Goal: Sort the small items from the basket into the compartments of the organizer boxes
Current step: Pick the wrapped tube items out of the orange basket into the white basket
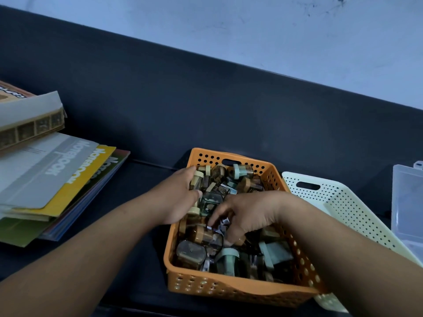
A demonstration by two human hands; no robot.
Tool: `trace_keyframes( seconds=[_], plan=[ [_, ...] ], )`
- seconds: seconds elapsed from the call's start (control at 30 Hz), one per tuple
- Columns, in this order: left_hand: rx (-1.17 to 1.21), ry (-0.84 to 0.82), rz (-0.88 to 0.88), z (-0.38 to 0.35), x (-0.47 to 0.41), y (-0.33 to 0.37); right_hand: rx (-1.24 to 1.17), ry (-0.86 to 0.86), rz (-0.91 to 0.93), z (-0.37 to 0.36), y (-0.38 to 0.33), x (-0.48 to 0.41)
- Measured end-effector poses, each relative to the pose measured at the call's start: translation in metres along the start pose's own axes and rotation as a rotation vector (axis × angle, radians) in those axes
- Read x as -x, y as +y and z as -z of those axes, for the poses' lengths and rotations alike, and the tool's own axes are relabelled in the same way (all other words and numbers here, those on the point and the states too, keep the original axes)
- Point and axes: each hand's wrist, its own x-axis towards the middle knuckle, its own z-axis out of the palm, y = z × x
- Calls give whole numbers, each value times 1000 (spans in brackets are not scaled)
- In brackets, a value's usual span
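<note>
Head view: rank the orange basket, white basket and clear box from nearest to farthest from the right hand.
1. Orange basket: the right hand reaches inside it, among the small items.
2. White basket: right beside the orange one, on its right.
3. Clear box: at the far right edge, beyond the white basket.

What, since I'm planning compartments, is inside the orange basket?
Small jars with tan, cream and green lids. The left hand and right hand cover the middle; lower layers are hidden.

Orange basket (pixel 229 291) brimful of jars (pixel 242 171) — little room inside. Cream basket (pixel 354 213) just beside its right side, clear box (pixel 405 202) beyond at right edge. Open surface (pixel 146 177) between basket and notebook stack (pixel 57 179), left.
</note>
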Motion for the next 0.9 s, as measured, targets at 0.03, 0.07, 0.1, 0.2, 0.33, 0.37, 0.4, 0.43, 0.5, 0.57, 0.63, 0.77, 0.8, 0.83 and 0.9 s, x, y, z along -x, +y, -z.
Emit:
trace_keyframes(
  seconds=[0.03,0.07,0.1,0.2,0.33,0.37,0.4,0.43,0.5,0.57,0.63,0.77,0.8,0.83,0.9],
  plan=[
    [-2,-1,-1,0,0,0,42,15,-9,-2,-2,0],
    [-4,-2,-1,0,-1,0,109,41,-20,-4,-5,-1],
    [-5,-4,-1,-1,-1,-1,175,72,-27,-7,-8,-3],
    [-7,2,-3,-1,-1,0,213,163,-17,-14,-10,-7],
    [-15,5,1,-1,-1,0,-64,222,6,-17,1,-8],
    [-15,6,3,-1,-1,0,-85,224,11,-17,3,-9],
    [-14,6,3,-1,-1,0,-91,219,15,-17,4,-10],
    [-10,6,3,-1,-1,0,-108,213,21,-17,5,-11],
    [-1,9,3,-1,-2,1,-174,212,39,-15,8,-11],
    [7,15,8,-1,-2,2,-267,236,54,-12,14,-9],
    [8,17,11,-1,-2,2,-376,286,72,-9,20,-5],
    [14,24,15,-1,-3,1,-523,456,154,-2,28,3],
    [11,23,15,-1,-3,1,-567,512,166,-1,30,6],
    [9,21,14,-1,-3,1,-611,582,178,1,33,10],
    [6,14,12,-2,-3,0,-691,746,190,3,42,18]
  ],
)
